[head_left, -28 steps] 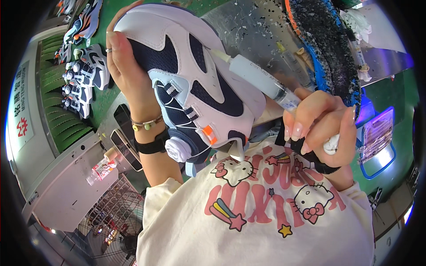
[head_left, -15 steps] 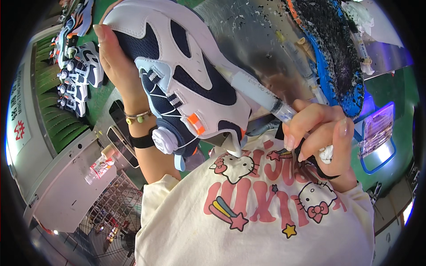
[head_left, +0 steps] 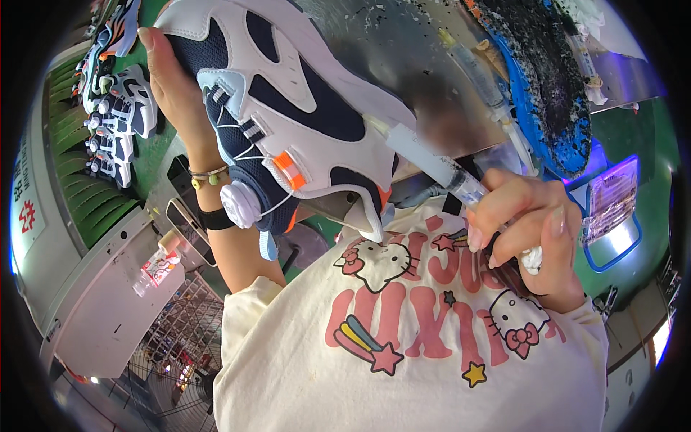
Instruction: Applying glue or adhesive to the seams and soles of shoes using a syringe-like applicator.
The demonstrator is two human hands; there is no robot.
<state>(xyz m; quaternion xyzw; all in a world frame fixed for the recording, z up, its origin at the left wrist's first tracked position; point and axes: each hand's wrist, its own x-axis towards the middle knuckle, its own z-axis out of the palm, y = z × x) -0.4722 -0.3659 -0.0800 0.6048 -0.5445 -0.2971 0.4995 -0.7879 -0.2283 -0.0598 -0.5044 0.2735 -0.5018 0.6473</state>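
A white and navy sneaker with orange and pale blue trim is tilted on its side before me, its white lacing dial towards the lower left. My left hand grips it from the left, thumb showing at the heel-side edge; the other fingers are hidden behind it. In my right hand is a clear plastic syringe with pale contents, held near its plunger end. Its nozzle points at the seam between upper and sole; I cannot tell whether it touches. A small white wad is tucked in the same hand's curled fingers.
Beyond the sneaker lies a stained metal tabletop. On it are another syringe and a blue-edged, black-crusted pad. Several sneakers stand at left. A phone, a small bottle and a fan are lower left.
The sneaker has shifted left and slightly up with my left hand. My right hand and the syringe have moved a little right and down along the seam.
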